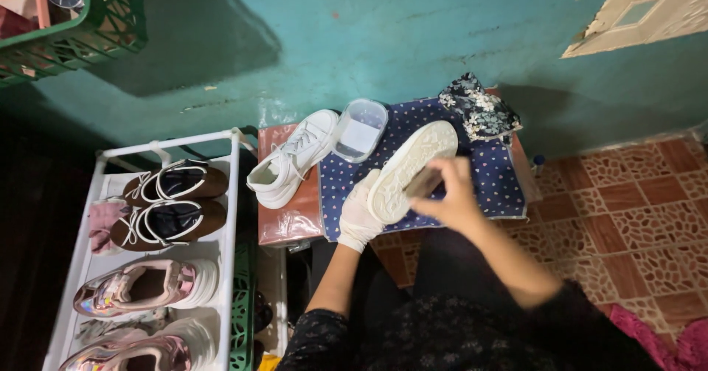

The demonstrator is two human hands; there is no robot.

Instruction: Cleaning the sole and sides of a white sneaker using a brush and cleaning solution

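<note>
Over the blue cloth (501, 186) | left hand (360, 212), gloved, fingers gripping white shoe (409, 166) sole-up | right hand (451, 194) fingers closed on brush (423, 183) | shoe probably light, sole stiff; hold by the sides.

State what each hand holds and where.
Left hand, gloved, grips the white shoe by its heel end, sole up. Right hand holds a small brush against the sole.
</note>
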